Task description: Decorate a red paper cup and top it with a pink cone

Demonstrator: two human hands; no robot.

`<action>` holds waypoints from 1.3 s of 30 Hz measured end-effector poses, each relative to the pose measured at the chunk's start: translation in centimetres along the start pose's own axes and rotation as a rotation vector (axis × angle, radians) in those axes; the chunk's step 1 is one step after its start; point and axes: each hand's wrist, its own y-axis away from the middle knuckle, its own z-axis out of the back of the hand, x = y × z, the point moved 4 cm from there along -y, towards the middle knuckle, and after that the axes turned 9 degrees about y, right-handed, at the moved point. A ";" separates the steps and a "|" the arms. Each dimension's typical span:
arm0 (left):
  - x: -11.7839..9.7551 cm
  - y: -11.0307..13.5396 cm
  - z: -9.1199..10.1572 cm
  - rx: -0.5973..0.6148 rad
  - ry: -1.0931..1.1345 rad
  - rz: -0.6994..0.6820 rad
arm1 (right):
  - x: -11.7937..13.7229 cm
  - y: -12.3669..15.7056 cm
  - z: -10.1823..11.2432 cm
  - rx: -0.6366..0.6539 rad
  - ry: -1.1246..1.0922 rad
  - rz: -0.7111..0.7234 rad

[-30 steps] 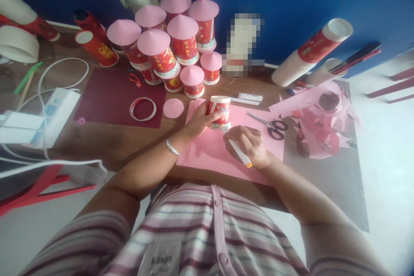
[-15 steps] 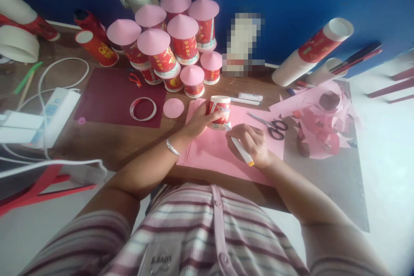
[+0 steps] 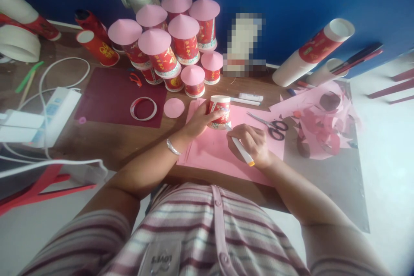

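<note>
My left hand (image 3: pixel 200 119) is wrapped round a red and white paper cup (image 3: pixel 220 105), which stands upright on a stack of pink paper (image 3: pixel 210 151). My right hand (image 3: pixel 252 141) grips a white marker pen (image 3: pixel 242 150) with an orange-yellow end. The pen's tip is at the lower right edge of the cup; whether it touches cannot be made out. Black-handled scissors (image 3: pixel 274 128) lie on the paper to the right. A capped marker (image 3: pixel 247 101) and a second white one (image 3: pixel 251 96) lie behind the cup.
Several red cups with pink cone tops (image 3: pixel 184 30) stand at the back. A tape roll (image 3: pixel 143 108) and a pink disc (image 3: pixel 174 108) lie to the left. Pink paper scraps (image 3: pixel 320 133) and a tall cardboard tube (image 3: pixel 312 51) are at right, a power strip (image 3: pixel 56 116) far left.
Hardly anything differs. Both hands hold the same cup and pen in nearly the same place; the whole view has shifted very slightly.
</note>
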 end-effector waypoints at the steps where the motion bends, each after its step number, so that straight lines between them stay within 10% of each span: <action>1: 0.0 0.0 0.0 -0.006 0.035 0.016 | 0.0 0.0 0.0 -0.004 0.000 0.001; 39: -0.2 0.1 -0.2 -0.021 0.162 0.049 | 0.5 0.0 0.0 0.027 -0.012 0.013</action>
